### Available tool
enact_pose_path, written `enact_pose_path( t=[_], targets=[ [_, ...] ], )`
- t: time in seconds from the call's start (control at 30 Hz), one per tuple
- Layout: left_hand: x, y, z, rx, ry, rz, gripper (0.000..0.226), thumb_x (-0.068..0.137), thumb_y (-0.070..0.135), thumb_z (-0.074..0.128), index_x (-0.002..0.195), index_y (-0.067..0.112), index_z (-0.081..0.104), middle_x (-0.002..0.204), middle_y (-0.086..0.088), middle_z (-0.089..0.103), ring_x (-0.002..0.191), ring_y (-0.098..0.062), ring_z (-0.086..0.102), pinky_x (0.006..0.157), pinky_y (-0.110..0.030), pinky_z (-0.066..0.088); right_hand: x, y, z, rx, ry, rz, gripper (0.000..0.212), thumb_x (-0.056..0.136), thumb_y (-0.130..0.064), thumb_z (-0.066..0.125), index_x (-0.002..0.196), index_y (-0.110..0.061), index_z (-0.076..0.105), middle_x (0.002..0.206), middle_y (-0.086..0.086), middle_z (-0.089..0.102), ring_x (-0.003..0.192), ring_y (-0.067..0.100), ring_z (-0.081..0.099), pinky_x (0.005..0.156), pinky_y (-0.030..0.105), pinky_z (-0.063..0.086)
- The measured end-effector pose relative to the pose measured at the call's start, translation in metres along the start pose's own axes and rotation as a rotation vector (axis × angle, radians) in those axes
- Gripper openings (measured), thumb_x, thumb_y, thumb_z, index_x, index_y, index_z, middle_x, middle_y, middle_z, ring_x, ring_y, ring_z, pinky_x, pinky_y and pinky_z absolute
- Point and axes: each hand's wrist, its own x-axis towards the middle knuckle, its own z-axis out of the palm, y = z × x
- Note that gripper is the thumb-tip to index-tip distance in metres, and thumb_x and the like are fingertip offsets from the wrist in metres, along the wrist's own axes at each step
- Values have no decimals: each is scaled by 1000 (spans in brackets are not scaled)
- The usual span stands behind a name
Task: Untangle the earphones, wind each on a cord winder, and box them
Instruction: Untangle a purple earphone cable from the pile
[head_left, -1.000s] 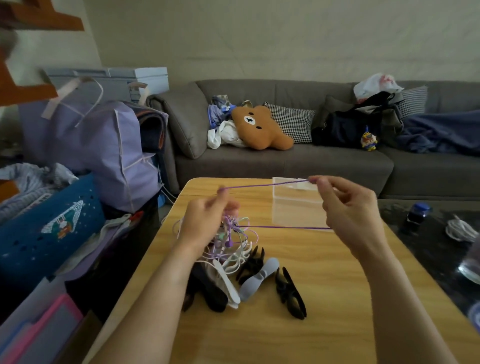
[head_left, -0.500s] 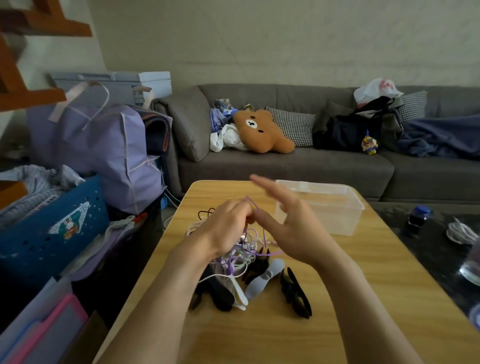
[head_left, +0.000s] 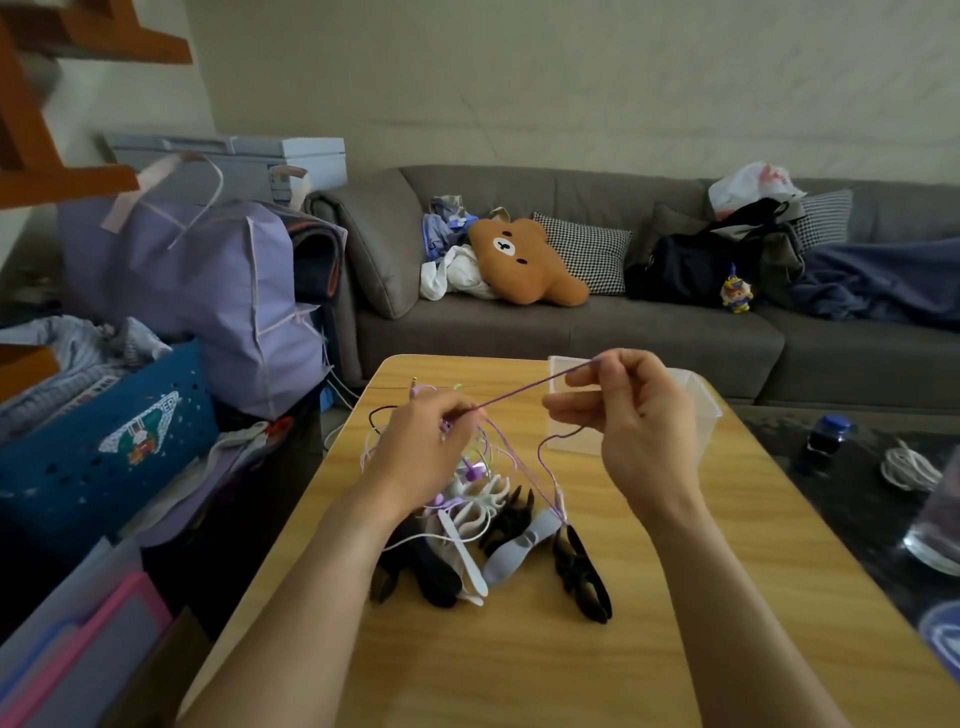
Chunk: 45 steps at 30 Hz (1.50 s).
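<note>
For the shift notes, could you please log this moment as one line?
stage: untangling | left hand: holds tangle | right hand: pinches purple cord taut | winders: unused | box: empty

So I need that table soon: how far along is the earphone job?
Early. Done: nothing wound or boxed that I can see. In hand: the right hand and left hand pull a purple cord from the tangle. Left: other cords, unused winders, and the clear box.
</note>
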Motion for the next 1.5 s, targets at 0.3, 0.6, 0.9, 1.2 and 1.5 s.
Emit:
enact_pose_path(
  t=[0.3,0.6,0.9,1.2,1.5],
  targets=[
    [0,-15,13,118,182,42,16,85,31,61,96,33,72,100,20,66,101,-9,64,95,-54,48,-1,2,4,436,-44,130,26,110,-15,31,93,-11,51,76,3,66,85,28,73,85,45,60],
    [0,-18,9,202,144,-3,26,75,32,84,100,35,75,122,13,63,119,-9,51,97,-35,24,13,10,-8,749,394,497,26,105,-7,32,83,-16,44,60,-3,32,46,12,31,47,25,40],
    [-1,-12,8,140,103,-77,22,81,32,79,94,44,67,95,17,60,94,-6,54,98,-39,32,6,18,6,-195,-143,520,17,97,-25,60,90,-10,66,70,2,56,40,6,34,39,21,28],
    [-1,3,10,58,116,-45,40,77,22,82,82,56,62,91,17,59,90,-12,59,91,-51,48,-9,39,21,-781,-434,347,25,76,-39,84,90,-20,75,66,-11,60,61,4,55,52,17,38],
    [-2,3,5,91,93,-95,38,78,31,82,78,60,56,95,17,54,94,-12,59,92,-51,49,-2,26,12,-536,-197,177,18,90,-27,72,73,-23,76,65,-10,72,56,-5,58,48,7,38]
  ],
)
